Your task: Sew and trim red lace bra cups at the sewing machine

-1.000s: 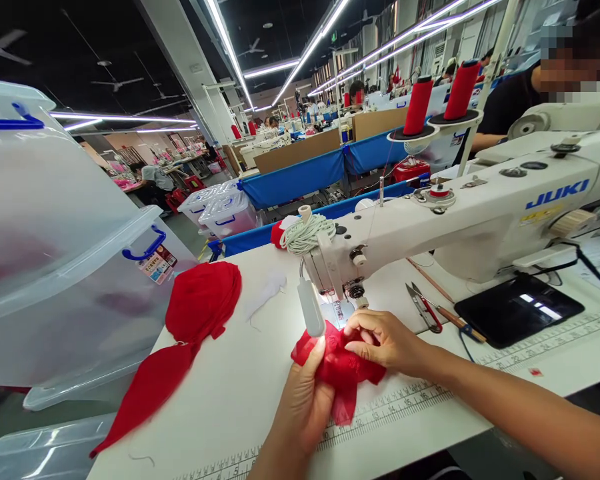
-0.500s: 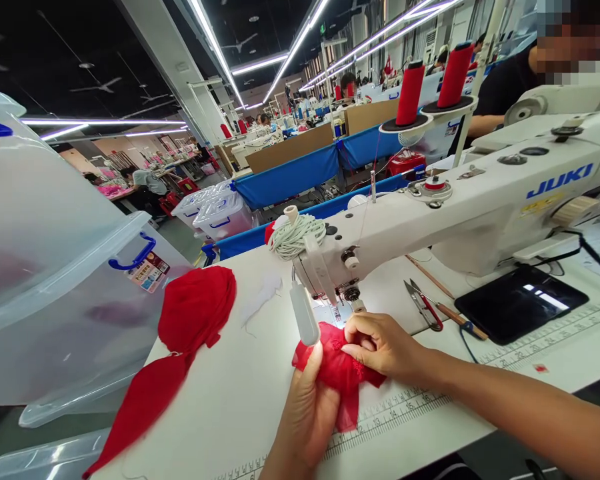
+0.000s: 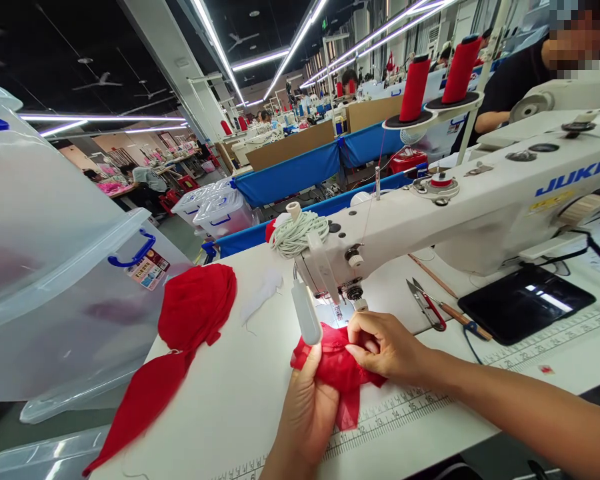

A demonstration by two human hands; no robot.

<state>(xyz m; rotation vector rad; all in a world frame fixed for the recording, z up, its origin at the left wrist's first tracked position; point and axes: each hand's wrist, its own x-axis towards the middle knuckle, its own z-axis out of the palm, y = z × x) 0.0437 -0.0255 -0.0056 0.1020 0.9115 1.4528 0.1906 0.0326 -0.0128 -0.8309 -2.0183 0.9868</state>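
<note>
Both of my hands hold a small piece of sheer red fabric (image 3: 343, 373) in front of the sewing machine (image 3: 405, 207). My left hand (image 3: 307, 407) grips its left side, thumb on top and fingers underneath. On the upper right edge, my right hand (image 3: 383, 343) pinches the cloth between thumb and fingers. A white lamp (image 3: 307, 313) hangs just above the fabric and hides a bit of it. The needle area lies right behind the cloth. One end of the fabric droops over the ruler tape (image 3: 395, 413) on the table.
Bundled red fabric (image 3: 197, 307) lies at the left, trailing off the table edge. Thread snips (image 3: 427, 307), a wooden-handled tool (image 3: 463, 320) and a black phone (image 3: 525, 303) sit at the right. Clear plastic bins (image 3: 80, 287) stand on the left. A person (image 3: 510, 80) sits beyond the machine.
The red fabric has been turned slightly in my fingers, so its textured trim shows less. Both hands stay in nearly the same place, and the view has shifted a little.
</note>
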